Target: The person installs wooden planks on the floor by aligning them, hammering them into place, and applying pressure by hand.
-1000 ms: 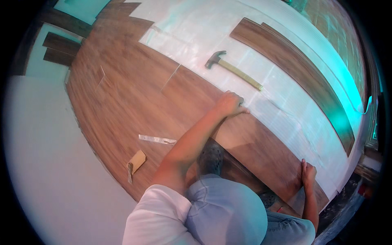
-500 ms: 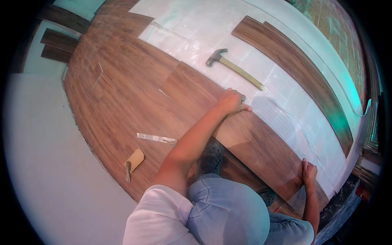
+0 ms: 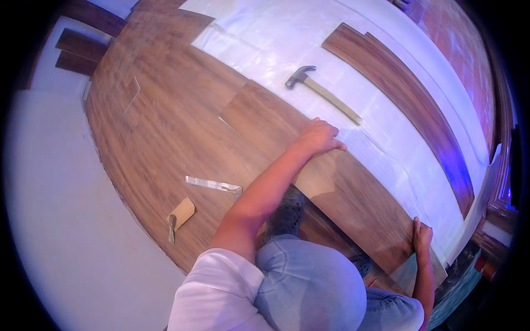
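Both Hands on the Plank at the Edge of a Floor

Two bare hands gripped a wood-look plank point(image 3: 359, 190) that ran from 11 o'clock to 4 o'clock in the view, along the edge of the laid flooring point(image 3: 182, 110). The left hand point(image 3: 320, 137), at 2 o'clock, bent its fingers over the plank's outer edge, thumb pointing toward 3 o'clock. The right hand point(image 3: 423, 237), at 4 o'clock, grasped that same edge near the plank's end. How far either hand's fingertips reached underneath could not be told.

A dark gap showed along part of the inner side, near the jeans-clad knee point(image 3: 309, 270), suggesting that the step in hand was lining up and seating the plank. The next move seemed to call for even pressure from both hands, closing that gap while keeping the 11 o'clock end aligned.

A claw hammer point(image 3: 330, 100) lay unheld at 1 o'clock on white underlay point(image 3: 381, 118), with loose planks point(image 3: 406, 96) farther out at 2. A metal square point(image 3: 207, 182) and a tan block point(image 3: 184, 208) rested toward 8 o'clock.
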Demonstrator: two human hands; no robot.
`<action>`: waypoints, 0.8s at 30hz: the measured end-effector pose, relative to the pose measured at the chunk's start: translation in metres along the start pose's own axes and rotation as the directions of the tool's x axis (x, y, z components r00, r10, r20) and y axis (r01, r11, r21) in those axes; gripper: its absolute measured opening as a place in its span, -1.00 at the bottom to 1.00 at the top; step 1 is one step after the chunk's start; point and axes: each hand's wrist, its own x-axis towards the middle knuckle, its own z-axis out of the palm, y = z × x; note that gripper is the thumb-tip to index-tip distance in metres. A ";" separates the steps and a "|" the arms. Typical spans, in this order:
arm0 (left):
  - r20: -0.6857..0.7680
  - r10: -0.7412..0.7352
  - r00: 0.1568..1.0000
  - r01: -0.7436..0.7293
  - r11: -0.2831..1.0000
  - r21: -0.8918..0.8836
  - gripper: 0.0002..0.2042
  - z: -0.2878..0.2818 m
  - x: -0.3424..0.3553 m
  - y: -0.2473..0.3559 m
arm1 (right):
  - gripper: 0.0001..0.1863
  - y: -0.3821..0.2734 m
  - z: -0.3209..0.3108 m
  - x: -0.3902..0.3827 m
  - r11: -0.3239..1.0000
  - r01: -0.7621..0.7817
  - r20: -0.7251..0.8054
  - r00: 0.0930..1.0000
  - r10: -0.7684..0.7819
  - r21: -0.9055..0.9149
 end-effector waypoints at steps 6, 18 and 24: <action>0.010 -0.030 0.999 0.031 0.999 -0.023 -0.45 -0.003 -0.002 -0.001 | -0.27 -0.007 -0.011 0.000 0.998 -0.056 0.038 0.998 0.056 0.008; 0.064 -0.053 0.997 0.055 0.998 -0.028 -0.42 -0.006 -0.001 -0.002 | -0.27 -0.010 -0.019 -0.001 0.999 -0.027 0.040 0.999 0.026 0.025; 0.053 -0.041 0.998 0.044 0.997 -0.058 -0.41 -0.006 -0.004 -0.003 | -0.26 -0.020 -0.025 -0.007 0.999 -0.031 0.067 0.997 0.029 0.030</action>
